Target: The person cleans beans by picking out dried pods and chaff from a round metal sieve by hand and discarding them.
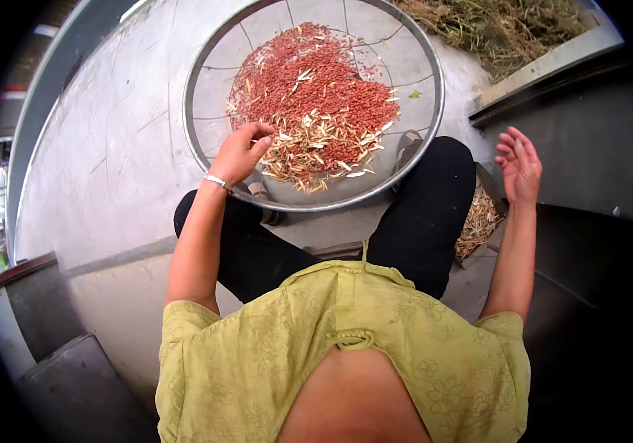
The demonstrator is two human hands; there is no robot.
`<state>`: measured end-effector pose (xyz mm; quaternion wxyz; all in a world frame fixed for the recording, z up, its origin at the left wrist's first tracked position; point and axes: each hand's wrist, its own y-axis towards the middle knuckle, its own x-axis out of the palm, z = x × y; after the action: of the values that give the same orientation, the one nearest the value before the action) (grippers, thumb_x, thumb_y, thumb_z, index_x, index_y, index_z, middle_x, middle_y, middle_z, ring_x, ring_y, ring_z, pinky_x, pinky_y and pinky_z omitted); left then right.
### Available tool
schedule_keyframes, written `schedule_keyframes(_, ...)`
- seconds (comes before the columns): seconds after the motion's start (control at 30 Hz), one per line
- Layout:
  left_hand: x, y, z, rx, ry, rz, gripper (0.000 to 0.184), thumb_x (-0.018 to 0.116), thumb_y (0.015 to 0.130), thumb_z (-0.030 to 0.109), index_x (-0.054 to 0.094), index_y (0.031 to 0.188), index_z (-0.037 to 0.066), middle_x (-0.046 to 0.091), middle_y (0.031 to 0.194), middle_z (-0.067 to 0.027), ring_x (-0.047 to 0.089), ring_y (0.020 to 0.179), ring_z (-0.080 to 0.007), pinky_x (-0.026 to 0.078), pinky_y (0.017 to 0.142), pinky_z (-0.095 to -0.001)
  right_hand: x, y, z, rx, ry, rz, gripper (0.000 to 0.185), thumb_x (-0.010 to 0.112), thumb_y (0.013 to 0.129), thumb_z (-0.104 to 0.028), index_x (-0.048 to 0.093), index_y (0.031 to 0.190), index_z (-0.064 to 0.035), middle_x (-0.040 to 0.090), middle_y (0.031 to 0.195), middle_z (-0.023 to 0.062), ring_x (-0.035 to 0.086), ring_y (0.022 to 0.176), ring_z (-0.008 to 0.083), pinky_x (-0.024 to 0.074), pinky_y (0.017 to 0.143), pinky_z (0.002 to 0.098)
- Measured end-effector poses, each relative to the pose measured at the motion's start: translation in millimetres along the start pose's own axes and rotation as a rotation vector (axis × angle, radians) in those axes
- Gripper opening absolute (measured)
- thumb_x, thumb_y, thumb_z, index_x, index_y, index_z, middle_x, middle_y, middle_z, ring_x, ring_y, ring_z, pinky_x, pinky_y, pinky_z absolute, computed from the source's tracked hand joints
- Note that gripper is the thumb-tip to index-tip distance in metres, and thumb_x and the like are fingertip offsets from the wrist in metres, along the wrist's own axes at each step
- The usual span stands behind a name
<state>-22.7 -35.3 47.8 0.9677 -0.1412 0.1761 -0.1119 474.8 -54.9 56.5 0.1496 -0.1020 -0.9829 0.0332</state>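
Note:
A round, metal-rimmed sieve [195,140] with a see-through wire bottom lies before my knees. Small red beans or seeds [316,81] are heaped in it, and pale dry pod husks [316,144] gather on their near side. My left hand [241,153], with a bracelet at the wrist, hovers at the left edge of the husks; its fingers are loosely bent, the thumb apart. Away from the sieve on the right, my right hand [521,168] is raised near a container of husks [479,225], palm turned inward, fingers half curled and apart. Nothing can be made out in either hand.
Dry plant stalks [504,29] are piled at the upper right behind a pale ledge [552,63]. A dark panel [575,140] stands on the right. The pale concrete floor [124,133] stretches to the left. My knees [434,184] flank the sieve's near rim.

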Motion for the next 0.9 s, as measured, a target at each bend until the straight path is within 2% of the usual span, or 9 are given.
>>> schedule_keyframes(0.03,-3,3,-6,0.018,0.225,-0.011,0.030,0.052,0.088,0.015,0.052,0.114,0.000,0.061,0.097,-0.0156,0.060,0.091,-0.0254,0.048,0.080,-0.0341,31,4,-10,0.006,-0.017,-0.014,0.027,0.052,0.090,-0.015,0.056,0.112,0.0010,0.062,0.102,0.0110,0.059,0.085,0.0148,0.0487,0.070,0.0270)
schedule_keyframes(0.13,-7,7,-10,-0.004,0.859,-0.044,0.049,0.064,0.078,0.021,0.047,0.120,0.004,0.058,0.102,-0.0238,0.055,0.097,-0.0383,0.045,0.084,-0.0401,113,16,-12,-0.002,-0.575,-0.500,0.027,0.055,0.088,-0.016,0.058,0.110,-0.0003,0.062,0.102,0.0105,0.060,0.090,0.0172,0.0484,0.078,0.0279)
schedule_keyframes(0.33,2,9,-25,-0.036,0.921,-0.021,0.067,0.069,0.074,0.020,0.036,0.131,0.008,0.048,0.117,-0.0227,0.049,0.107,-0.0376,0.042,0.091,-0.0395,171,33,64,-0.409,-1.565,-0.871,0.046,0.060,0.078,-0.017,0.050,0.121,-0.0054,0.056,0.113,0.0193,0.055,0.105,0.0320,0.0448,0.089,0.0379)
schedule_keyframes(0.43,8,9,-31,-0.068,0.927,-0.050,0.070,0.071,0.072,0.021,0.036,0.132,0.009,0.050,0.116,-0.0206,0.048,0.108,-0.0370,0.042,0.091,-0.0400,184,26,73,-0.202,-1.907,-0.956,0.044,0.059,0.077,-0.018,0.048,0.118,-0.0059,0.056,0.112,0.0188,0.055,0.103,0.0327,0.0460,0.087,0.0404)
schedule_keyframes(0.5,13,14,-37,-0.011,1.016,-0.099,0.069,0.072,0.071,0.022,0.039,0.130,0.011,0.050,0.114,-0.0209,0.049,0.108,-0.0369,0.042,0.091,-0.0400,195,8,73,-0.226,-1.903,-1.038,0.034,0.060,0.075,-0.017,0.053,0.104,-0.0023,0.058,0.102,0.0199,0.058,0.094,0.0330,0.0476,0.083,0.0410)
schedule_keyframes(0.73,14,9,-18,0.083,0.674,-0.395,0.047,0.069,0.075,0.020,0.051,0.117,0.009,0.060,0.097,-0.0160,0.058,0.094,-0.0313,0.046,0.081,-0.0382,245,-24,88,-0.053,-1.011,-1.417,0.039,0.062,0.077,-0.012,0.053,0.114,-0.0032,0.059,0.099,0.0180,0.060,0.087,0.0319,0.0488,0.075,0.0395)
schedule_keyframes(0.77,12,12,-20,0.099,0.555,-0.464,0.042,0.067,0.077,0.019,0.053,0.115,0.009,0.062,0.090,-0.0147,0.060,0.091,-0.0306,0.046,0.079,-0.0378,252,-19,93,-0.113,-0.997,-1.362,0.037,0.061,0.078,-0.011,0.055,0.114,-0.0036,0.060,0.098,0.0182,0.060,0.086,0.0314,0.0491,0.073,0.0373)
schedule_keyframes(0.83,4,16,-29,0.146,0.549,-0.298,0.033,0.062,0.080,0.017,0.055,0.110,0.006,0.063,0.089,-0.0158,0.060,0.086,-0.0306,0.046,0.075,-0.0388,268,1,96,-0.125,-1.164,-1.188,0.038,0.061,0.078,-0.010,0.054,0.115,-0.0035,0.059,0.103,0.0183,0.060,0.091,0.0313,0.0483,0.078,0.0378)
schedule_keyframes(0.9,-10,22,-35,0.129,0.625,-0.043,0.031,0.060,0.080,0.016,0.055,0.109,0.005,0.062,0.092,-0.0182,0.060,0.088,-0.0329,0.046,0.077,-0.0406,271,19,116,-0.405,-1.247,-0.968,0.041,0.060,0.078,-0.009,0.052,0.117,-0.0045,0.056,0.111,0.0187,0.056,0.101,0.0319,0.0450,0.086,0.0387)
